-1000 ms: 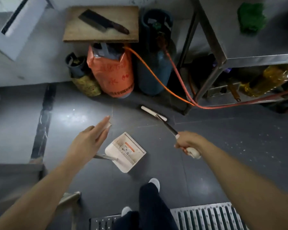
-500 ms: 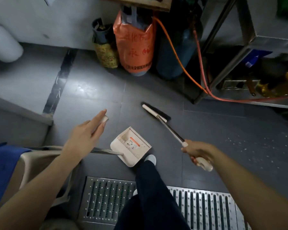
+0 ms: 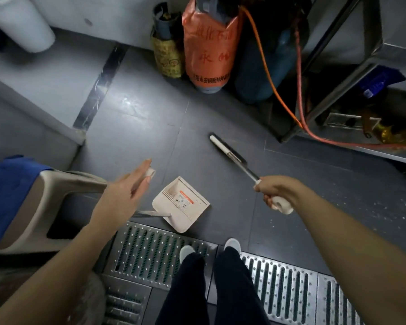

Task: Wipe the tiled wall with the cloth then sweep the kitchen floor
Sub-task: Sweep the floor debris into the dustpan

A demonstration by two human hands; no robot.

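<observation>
Sweeping is underway: my right hand [image 3: 275,192] curls around the white-handled broom [image 3: 227,151], head at twelve o'clock on the grey tiled floor [image 3: 136,127]; my left hand [image 3: 124,195] holds the white dustpan [image 3: 182,204] handle, fingers straight. No cloth in view.

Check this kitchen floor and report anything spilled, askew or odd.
Pale specks are scattered over the dark grey floor tiles to the right of the right hand, which grips the white-handled broom. The white plastic dustpan sits askew to the tile lines. Nothing looks broken.
</observation>
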